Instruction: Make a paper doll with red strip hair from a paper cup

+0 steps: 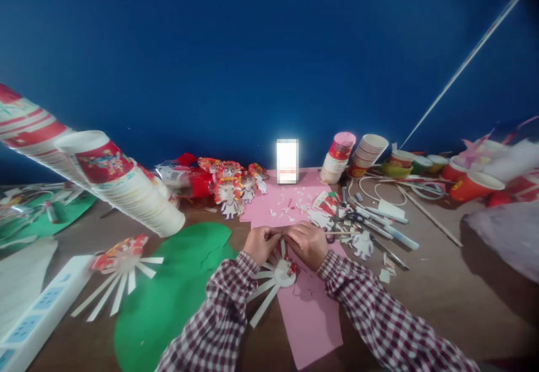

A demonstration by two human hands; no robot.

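Observation:
Both my hands meet over the pink paper [311,321], fingers pinched close together. A paper cup cut into strips [284,274] hangs below them, its white strips fanned out. My left hand [261,244] is closed on the tip of one upright strip. Beside it my right hand [306,243] is closed as well, and a thin wooden stick [343,233] juts out from it to the right. The fingers hide how strip and stick meet. Another fanned-out cut cup [124,265] lies to the left.
Stacked paper cups [138,192] lean at left, near green paper [168,293] and a white power strip [46,304]. Paper lion figures [229,192] stand at the back. Pens [387,229], a paper cut-out [362,244] and more cup stacks [368,156] are at right. A bright phone-like rectangle [287,161] stands centrally.

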